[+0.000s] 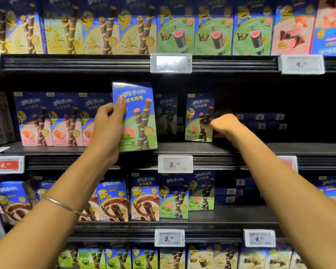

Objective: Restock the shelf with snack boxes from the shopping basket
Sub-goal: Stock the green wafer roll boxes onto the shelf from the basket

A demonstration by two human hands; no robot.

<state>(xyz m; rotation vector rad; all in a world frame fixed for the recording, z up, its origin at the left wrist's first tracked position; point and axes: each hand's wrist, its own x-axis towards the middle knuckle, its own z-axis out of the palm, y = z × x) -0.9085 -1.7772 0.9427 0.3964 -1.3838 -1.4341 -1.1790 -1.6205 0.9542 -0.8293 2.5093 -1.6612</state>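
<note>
Up at the dark middle shelf (279,150), strawberry boxes (52,121) lined at nine o'clock. Holding a green box (139,121) upright at centre, just over the shelf lip, left hand (107,126) clamped on its left edge. At three o'clock, second box (198,117) standing on the shelf, right hand (224,125) curled round its right edge.

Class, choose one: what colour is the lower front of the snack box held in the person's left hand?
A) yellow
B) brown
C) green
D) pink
C: the held box, gripped by the left hand, has a green lower front with pink-fleshed fruit.
</note>
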